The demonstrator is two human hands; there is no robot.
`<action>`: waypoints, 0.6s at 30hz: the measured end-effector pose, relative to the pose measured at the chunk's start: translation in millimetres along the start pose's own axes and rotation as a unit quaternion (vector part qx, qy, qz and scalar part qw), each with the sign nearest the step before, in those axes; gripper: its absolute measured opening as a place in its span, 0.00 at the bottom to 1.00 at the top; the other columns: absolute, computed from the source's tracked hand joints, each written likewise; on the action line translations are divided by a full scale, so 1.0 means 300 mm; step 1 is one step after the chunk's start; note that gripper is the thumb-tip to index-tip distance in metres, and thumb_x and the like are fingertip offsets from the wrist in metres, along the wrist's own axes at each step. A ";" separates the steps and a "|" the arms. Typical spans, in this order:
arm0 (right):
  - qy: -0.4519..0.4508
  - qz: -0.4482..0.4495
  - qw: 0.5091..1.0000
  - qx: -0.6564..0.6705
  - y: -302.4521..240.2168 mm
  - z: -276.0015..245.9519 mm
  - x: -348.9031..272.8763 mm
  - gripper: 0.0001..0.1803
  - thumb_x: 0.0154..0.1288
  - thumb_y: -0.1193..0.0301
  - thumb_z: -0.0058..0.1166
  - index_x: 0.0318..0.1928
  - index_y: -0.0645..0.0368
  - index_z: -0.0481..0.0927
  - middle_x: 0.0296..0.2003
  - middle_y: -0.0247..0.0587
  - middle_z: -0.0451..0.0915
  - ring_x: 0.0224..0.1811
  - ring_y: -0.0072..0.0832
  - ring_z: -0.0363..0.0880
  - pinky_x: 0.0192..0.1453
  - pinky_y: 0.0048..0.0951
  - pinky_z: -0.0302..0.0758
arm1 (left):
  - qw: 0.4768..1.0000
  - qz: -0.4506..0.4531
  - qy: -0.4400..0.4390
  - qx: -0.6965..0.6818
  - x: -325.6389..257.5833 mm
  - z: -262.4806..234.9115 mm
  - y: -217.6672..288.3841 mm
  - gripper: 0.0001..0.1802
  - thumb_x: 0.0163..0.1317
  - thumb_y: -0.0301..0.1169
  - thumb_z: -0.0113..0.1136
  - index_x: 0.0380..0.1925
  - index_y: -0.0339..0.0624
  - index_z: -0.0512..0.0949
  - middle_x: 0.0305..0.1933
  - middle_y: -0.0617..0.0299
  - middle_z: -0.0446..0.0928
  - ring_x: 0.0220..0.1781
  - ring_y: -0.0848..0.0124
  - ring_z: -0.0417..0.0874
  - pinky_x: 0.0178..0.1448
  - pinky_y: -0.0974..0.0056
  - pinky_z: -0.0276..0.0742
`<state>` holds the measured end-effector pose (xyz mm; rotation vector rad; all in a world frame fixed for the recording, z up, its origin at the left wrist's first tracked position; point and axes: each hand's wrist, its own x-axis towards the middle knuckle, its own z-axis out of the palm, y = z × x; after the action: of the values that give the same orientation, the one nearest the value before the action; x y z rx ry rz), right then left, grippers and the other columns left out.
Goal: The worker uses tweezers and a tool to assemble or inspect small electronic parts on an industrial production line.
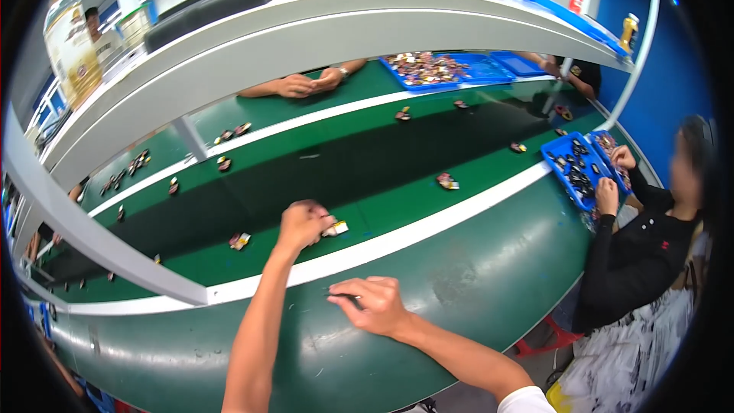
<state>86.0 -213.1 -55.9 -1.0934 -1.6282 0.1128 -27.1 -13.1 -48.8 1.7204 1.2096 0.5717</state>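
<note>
My left hand point(303, 223) is over the conveyor belt, a little blurred, its fingers closed on a small reddish wired part point(335, 228) with a white and yellow tag. The fingers hide much of that part. Nearer to me, above the green worktop point(451, 283), my right hand point(373, 306) grips a thin dark tool point(350, 298) that looks like tweezers, its tip toward the left. Similar small parts lie on the belt: one part point(239, 241) to the left of my left hand, another part point(447, 181) farther right.
A white rail point(397, 243) divides the worktop from the belt point(306, 157). Overhead runs a grey shelf point(321, 27), with a slanting post point(99, 222) at left. On the right a co-worker point(650, 237) handles parts by a blue tray point(569, 172). Another person's hands point(310, 84) are across the belt.
</note>
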 end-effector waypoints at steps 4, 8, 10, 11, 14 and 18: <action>-0.015 -0.019 1.000 0.014 -0.008 0.037 -0.007 0.07 0.52 0.75 0.73 0.31 0.57 0.86 0.31 0.33 0.89 0.16 0.25 0.77 0.22 0.24 0.71 | 0.986 -0.008 0.057 -0.159 -0.189 -0.090 -0.008 0.06 0.65 0.23 0.63 0.34 0.32 0.75 0.25 0.57 0.81 0.17 0.75 0.78 0.17 0.70 0.69; -0.011 0.006 1.000 0.014 -0.011 0.022 -0.010 0.07 0.54 0.75 0.70 0.33 0.55 0.84 0.28 0.32 0.86 0.17 0.31 0.75 0.24 0.28 0.72 | 0.967 -0.021 0.091 -0.237 -0.332 -0.092 -0.037 0.07 0.65 0.24 0.63 0.37 0.31 0.76 0.26 0.56 0.82 0.18 0.72 0.79 0.19 0.71 0.70; 0.003 0.009 0.999 0.036 -0.016 0.013 -0.001 0.07 0.54 0.74 0.71 0.33 0.56 0.85 0.27 0.33 0.86 0.15 0.29 0.73 0.22 0.29 0.70 | 0.962 -0.029 0.098 -0.252 -0.400 -0.081 -0.024 0.07 0.66 0.24 0.63 0.39 0.30 0.77 0.26 0.56 0.82 0.18 0.72 0.80 0.19 0.71 0.69; -0.001 0.047 0.997 0.066 -0.036 0.007 0.006 0.07 0.55 0.74 0.71 0.33 0.57 0.85 0.26 0.33 0.85 0.13 0.25 0.70 0.20 0.27 0.67 | 0.957 -0.038 0.112 -0.266 -0.433 -0.075 -0.027 0.08 0.66 0.24 0.63 0.40 0.29 0.78 0.26 0.56 0.82 0.18 0.72 0.80 0.19 0.72 0.69; -0.034 0.175 0.973 0.144 -0.049 0.010 -0.010 0.06 0.54 0.76 0.74 0.31 0.60 0.87 0.27 0.33 0.86 0.14 0.11 0.61 0.19 0.21 0.58 | 0.943 -0.043 0.136 -0.300 -0.501 -0.044 -0.059 0.10 0.66 0.25 0.64 0.42 0.27 0.80 0.26 0.56 0.82 0.19 0.72 0.80 0.20 0.72 0.69; -0.042 0.304 0.891 0.334 -0.026 0.004 -0.015 0.07 0.59 0.79 0.71 0.35 0.66 0.85 0.27 0.27 0.83 0.21 0.05 0.65 0.24 0.14 0.60 | 0.940 0.013 0.150 -0.305 -0.539 0.022 -0.065 0.07 0.68 0.24 0.63 0.42 0.29 0.81 0.29 0.57 0.83 0.20 0.74 0.80 0.20 0.73 0.69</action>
<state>80.3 -220.1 -55.1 -1.0053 -1.1128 1.0663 -97.2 -160.4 -47.8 1.1449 1.0601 1.1241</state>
